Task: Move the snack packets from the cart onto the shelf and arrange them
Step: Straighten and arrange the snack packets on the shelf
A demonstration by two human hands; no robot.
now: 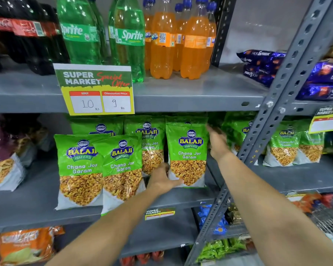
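Both hands are on 1 green snack packet (pixel 187 150) standing upright on the middle shelf (pixel 37 214). The left hand (pixel 162 179) cups its lower left corner, thumb on the front and fingers tucked behind, so it is gripping the packet at the base. The right hand (pixel 218 144) lies with fingers spread and flat against the packet's right edge, steadying it rather than clasping it.

Much of the stocking looks done. 2 matching packets (pixel 81 169) stand at the front left, overlapping each other, and at least 2 more (pixel 148 135) stand in a back row behind them. Further green packets (pixel 238 131) sit just beyond the right hand, and others (pixel 284 146) fill the next bay past the grey upright post (pixel 273 104).

What is left seems to be tidying: the front row is uneven, with the 2 left packets leaning forward near the shelf edge and a gap between them and the held one. A wire basket (pixel 329 217) at the lower right may be the cart, but it is blurred and I cannot tell whether any packets remain in it.
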